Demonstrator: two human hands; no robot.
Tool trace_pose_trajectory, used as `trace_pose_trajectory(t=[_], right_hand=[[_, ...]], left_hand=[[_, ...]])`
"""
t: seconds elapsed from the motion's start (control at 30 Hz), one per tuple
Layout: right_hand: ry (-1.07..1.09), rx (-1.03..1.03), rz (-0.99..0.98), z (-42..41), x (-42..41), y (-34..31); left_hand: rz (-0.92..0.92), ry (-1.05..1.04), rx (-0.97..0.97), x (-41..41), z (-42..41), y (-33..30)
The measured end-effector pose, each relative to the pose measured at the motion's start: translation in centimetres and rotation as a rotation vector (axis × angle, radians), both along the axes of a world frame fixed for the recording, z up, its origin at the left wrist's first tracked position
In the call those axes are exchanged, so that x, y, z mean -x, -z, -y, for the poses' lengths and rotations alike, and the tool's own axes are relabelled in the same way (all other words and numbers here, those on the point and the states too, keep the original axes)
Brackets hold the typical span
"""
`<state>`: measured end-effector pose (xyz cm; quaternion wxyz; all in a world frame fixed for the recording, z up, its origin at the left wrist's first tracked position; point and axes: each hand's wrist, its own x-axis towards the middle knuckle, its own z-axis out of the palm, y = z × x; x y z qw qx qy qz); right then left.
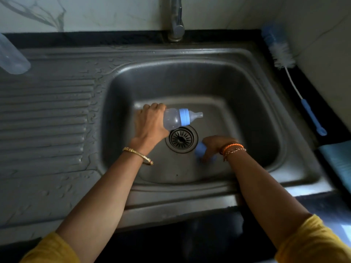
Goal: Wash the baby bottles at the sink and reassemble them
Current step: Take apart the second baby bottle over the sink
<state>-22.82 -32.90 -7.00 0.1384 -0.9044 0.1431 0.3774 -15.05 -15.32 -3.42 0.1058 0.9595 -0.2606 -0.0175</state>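
My left hand grips a clear baby bottle by its body, low inside the steel sink. The bottle lies sideways with its blue collar and teat pointing right, just above the drain. My right hand reaches down to the sink floor right of the drain and curls round a small blue part, which it mostly hides. Another clear bottle part lies on the drainboard at the far left.
The tap stands behind the basin and no water runs from it. A blue-handled bottle brush lies on the dark counter at the right. The ribbed drainboard is wet. A blue cloth sits at the right edge.
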Motion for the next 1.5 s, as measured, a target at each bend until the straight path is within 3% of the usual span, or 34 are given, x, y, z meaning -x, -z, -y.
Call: trace_pose_trajectory(t=[0.27,0.37,0.43,0.5,0.6,0.73,0.83,1.1,1.23,1.37,1.43,1.5], right_hand=[[0.028,0.079,0.036,1.7,-0.3,-0.8],[0.05,0.132,0.223,2.1,-0.1,-2.5],[0.153,-0.057,0.389,1.7,-0.2,-3.5],[0.229,-0.298,0.432,0.6,-0.3,-4.4],[0.185,-0.447,0.425,-1.2,-0.8,-5.4],[0.306,-0.709,0.306,-1.9,-0.8,-6.4],[0.381,-0.632,0.263,-2.4,-0.8,-6.6],[0.343,-0.223,0.512,-3.7,-0.9,-6.1],[0.281,-0.085,0.616,-3.9,-0.8,-5.8],[0.011,0.152,0.724,-4.0,-0.6,-5.7],[-0.157,0.289,0.812,-4.2,-0.3,-5.9],[-0.31,0.358,1.013,-4.6,0.1,-6.2]], left_hand=[[-0.012,0.002,0.026,0.1,-0.2,0.2],[-0.029,0.016,0.02,-0.1,0.0,0.2],[-0.022,0.041,0.021,-0.3,0.0,0.1],[0.007,0.1,0.059,0.0,0.3,0.0],[0.179,0.275,0.191,0.7,0.9,-0.1],[0.473,0.401,0.289,0.8,1.0,-0.3],[0.442,0.414,0.245,1.0,1.2,-0.3],[0.371,0.264,0.19,1.8,1.7,-1.3],[0.253,0.193,0.103,1.5,1.9,-1.5],[0.065,0.095,-0.041,1.1,1.9,-1.6],[-0.204,0.03,-0.063,0.8,1.5,-1.8],[-0.594,0.01,0.046,0.0,0.6,-2.2]])
